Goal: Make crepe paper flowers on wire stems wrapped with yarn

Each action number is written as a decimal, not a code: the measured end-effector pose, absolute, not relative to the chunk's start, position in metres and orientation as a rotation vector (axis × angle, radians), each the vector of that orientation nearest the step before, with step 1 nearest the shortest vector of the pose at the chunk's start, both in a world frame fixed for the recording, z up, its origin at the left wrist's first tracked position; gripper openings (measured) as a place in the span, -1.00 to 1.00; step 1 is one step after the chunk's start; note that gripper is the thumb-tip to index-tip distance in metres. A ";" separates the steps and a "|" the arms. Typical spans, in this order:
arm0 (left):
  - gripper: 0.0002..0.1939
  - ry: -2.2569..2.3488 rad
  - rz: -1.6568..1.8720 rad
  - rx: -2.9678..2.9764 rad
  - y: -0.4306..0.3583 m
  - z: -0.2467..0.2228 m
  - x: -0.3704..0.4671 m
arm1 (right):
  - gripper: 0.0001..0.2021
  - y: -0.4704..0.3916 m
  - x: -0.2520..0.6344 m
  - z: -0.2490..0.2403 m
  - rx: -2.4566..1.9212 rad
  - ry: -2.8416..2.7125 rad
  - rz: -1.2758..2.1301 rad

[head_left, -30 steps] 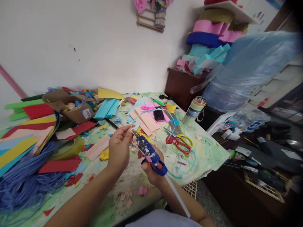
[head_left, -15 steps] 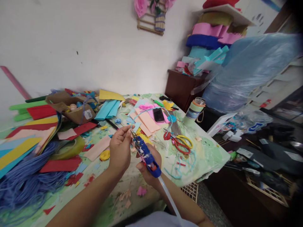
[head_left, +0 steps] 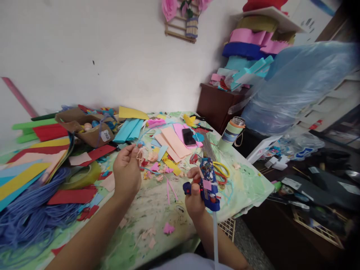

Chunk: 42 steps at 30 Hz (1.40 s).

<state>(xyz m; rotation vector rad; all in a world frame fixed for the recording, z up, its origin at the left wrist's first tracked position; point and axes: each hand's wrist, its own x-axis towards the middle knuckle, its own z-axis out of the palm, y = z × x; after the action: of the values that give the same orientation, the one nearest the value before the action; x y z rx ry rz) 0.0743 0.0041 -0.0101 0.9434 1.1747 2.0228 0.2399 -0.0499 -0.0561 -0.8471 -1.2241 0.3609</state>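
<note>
My left hand (head_left: 127, 170) is raised over the table, thumb and fingertips pinched on a light blue cord (head_left: 144, 131). The cord runs off to the right, past a pink paper flower (head_left: 156, 122) and a yellow paper flower (head_left: 190, 120). My right hand (head_left: 195, 197) grips a blue hot glue gun (head_left: 208, 183), its nozzle tilted up and away from me. A long translucent glue stick (head_left: 215, 236) sticks out of its rear. Behind the gun, scissors with yellow and red handles (head_left: 222, 169) are partly hidden.
Paper sheets (head_left: 29, 155), a blue cord bundle (head_left: 33, 206), a tape roll (head_left: 84, 178) and a brown box (head_left: 84, 127) crowd the left side. A phone (head_left: 188, 137) lies on paper at the back. An uncapped bottle (head_left: 232, 131) stands near the right edge.
My hands have moved apart. The glue gun has gone right, away from the cord, and my left hand has drawn left, shifting the cord and flowers with it.
</note>
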 end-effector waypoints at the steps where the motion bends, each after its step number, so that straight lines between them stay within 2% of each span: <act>1: -0.72 1.160 2.009 0.948 0.004 -0.010 0.074 | -0.73 -0.051 0.242 -0.053 -0.881 -1.250 0.332; 6: -0.75 1.195 1.890 0.989 -0.005 -0.018 0.089 | -0.80 -0.052 0.234 -0.040 -0.859 -1.420 0.252; 11: -0.74 1.273 1.748 1.081 -0.016 -0.031 0.107 | -0.81 -0.039 0.214 -0.051 -0.759 -1.496 0.129; 20: -0.85 1.216 1.645 1.210 -0.025 -0.035 0.122 | -0.94 -0.024 0.210 -0.068 -0.764 -1.393 0.216; 27: -0.77 1.201 1.680 1.185 -0.015 -0.045 0.116 | -0.91 -0.032 0.216 -0.052 -0.990 -1.255 0.275; 31: -0.73 1.264 1.767 1.198 -0.009 -0.036 0.099 | -0.90 -0.029 0.247 -0.049 -1.102 -1.130 0.146; 36: -0.74 1.371 1.865 1.246 -0.005 -0.022 0.077 | -0.95 -0.008 0.295 -0.070 -1.257 -1.315 -0.028; 40: -0.78 1.461 1.939 1.452 -0.003 -0.020 0.063 | -0.82 0.003 0.312 -0.080 -1.368 -1.540 -0.112; 42: -0.80 1.531 1.939 1.585 -0.004 -0.021 0.058 | -0.88 0.003 0.310 -0.079 -1.379 -1.517 -0.097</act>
<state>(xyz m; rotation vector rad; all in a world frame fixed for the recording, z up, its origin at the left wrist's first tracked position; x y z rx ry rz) 0.0584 -0.0043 -0.0213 1.5849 1.5311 1.9386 0.3101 0.0029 -0.0788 -1.3786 -1.5173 -0.0973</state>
